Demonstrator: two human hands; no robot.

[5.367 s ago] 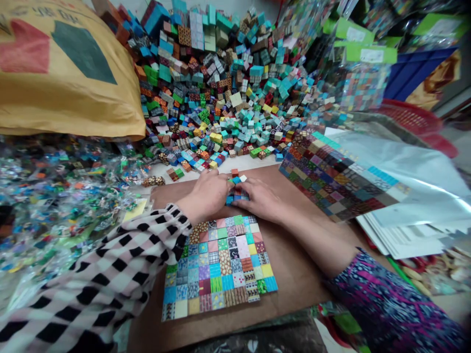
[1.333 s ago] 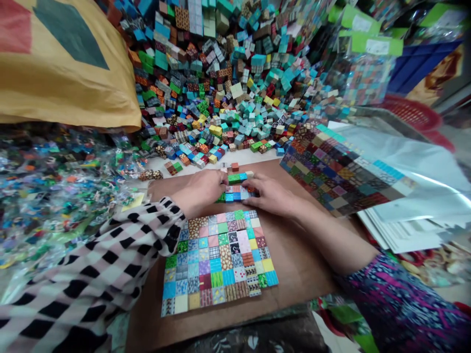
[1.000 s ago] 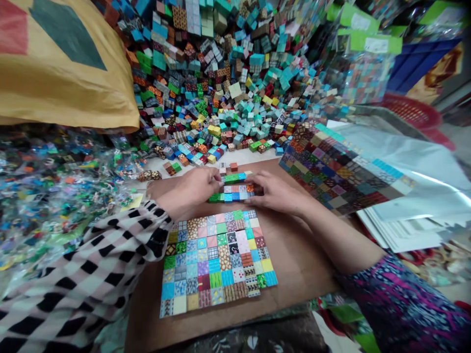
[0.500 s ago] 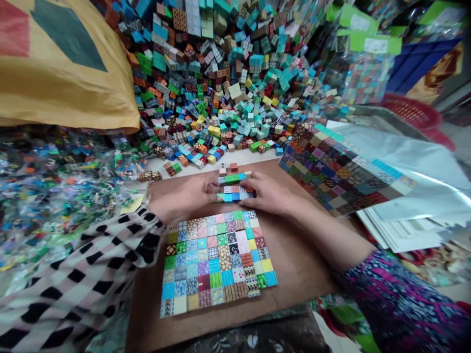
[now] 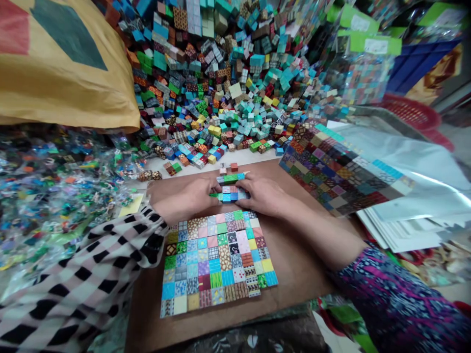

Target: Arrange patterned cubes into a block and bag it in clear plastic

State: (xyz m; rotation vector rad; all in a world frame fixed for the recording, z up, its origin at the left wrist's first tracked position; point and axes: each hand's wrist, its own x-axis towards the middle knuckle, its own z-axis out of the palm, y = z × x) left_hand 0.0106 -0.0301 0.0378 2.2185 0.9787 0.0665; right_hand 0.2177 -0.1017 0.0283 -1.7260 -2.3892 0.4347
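The hands are closer together than a second ago. The left hand [image 5: 186, 195] and right hand [image 5: 263, 194] now squeeze the rows of blocks [image 5: 231, 188] from both ends, each grip grasping them, on the brown board [image 5: 290, 279] just behind the mosaic square [image 5: 217, 264]. The rows look tighter. The green labels [image 5: 375, 45] are too blurred to read.
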